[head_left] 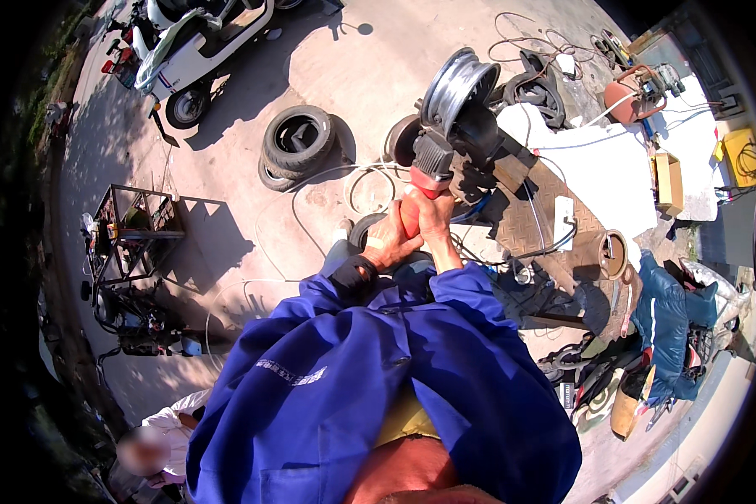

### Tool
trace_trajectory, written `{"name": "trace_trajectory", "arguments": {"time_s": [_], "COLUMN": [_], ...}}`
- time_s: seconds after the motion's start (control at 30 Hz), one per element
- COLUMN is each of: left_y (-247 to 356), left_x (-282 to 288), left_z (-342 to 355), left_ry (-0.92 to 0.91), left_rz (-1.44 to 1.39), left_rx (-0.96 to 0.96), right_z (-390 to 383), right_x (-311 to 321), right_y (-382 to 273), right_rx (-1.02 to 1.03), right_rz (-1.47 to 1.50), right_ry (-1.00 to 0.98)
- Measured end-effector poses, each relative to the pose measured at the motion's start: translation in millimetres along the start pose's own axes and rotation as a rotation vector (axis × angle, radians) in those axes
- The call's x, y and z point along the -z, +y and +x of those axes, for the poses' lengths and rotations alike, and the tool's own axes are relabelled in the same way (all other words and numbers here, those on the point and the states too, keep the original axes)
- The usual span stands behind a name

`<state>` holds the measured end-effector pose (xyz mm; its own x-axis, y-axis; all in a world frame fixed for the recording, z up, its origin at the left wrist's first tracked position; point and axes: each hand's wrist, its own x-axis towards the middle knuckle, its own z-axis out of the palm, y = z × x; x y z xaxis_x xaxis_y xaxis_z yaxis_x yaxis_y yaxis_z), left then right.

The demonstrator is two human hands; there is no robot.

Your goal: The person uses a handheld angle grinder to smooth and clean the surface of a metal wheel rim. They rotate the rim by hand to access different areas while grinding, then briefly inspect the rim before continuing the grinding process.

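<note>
Both my hands are closed around the red body of a power tool [410, 215] that looks like an angle grinder. My left hand [385, 242] grips it from the left and nearer to me; my right hand [433, 217] wraps it on the right, farther forward. A grey ribbed housing [434, 153] sits at the tool's far end. Just beyond it stands a shiny metal wheel rim [455, 91], tilted on a dark stand or machine part [476, 134]. Whether the tool touches the rim is hidden. A dark round piece [403, 140] shows left of the housing.
Stacked tyres [298, 139] lie ahead to the left, with a loose pale hose [370, 189] nearby. At right is a rusty metal plate bench [521, 214]. A white scooter [206, 59], metal frame [130, 231], red air compressor [634, 97] and a person [172, 437] surround the spot.
</note>
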<state>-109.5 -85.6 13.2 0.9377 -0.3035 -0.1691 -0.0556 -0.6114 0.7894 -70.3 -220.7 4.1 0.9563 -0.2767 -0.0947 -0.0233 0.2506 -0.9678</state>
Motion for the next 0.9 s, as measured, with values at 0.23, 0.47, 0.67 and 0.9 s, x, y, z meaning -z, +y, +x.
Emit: {"name": "trace_trajectory", "arguments": {"time_s": [0.23, 0.47, 0.67, 0.9], "left_y": [11, 17, 32, 19], "left_x": [-1, 4, 8, 0], "left_z": [22, 36, 31, 25], "left_ry": [0.045, 0.191, 0.095, 0.118], "left_rz": [0.058, 0.054, 0.109, 0.104], "left_rx": [0.014, -0.149, 0.038, -0.031], "right_z": [20, 38, 38, 28], "right_x": [4, -6, -3, 1], "right_y": [-19, -32, -27, -13], "right_rx": [0.045, 0.09, 0.04, -0.066], "right_rz": [0.003, 0.094, 0.086, 0.155], "right_ry": [0.017, -0.037, -0.047, -0.051]}}
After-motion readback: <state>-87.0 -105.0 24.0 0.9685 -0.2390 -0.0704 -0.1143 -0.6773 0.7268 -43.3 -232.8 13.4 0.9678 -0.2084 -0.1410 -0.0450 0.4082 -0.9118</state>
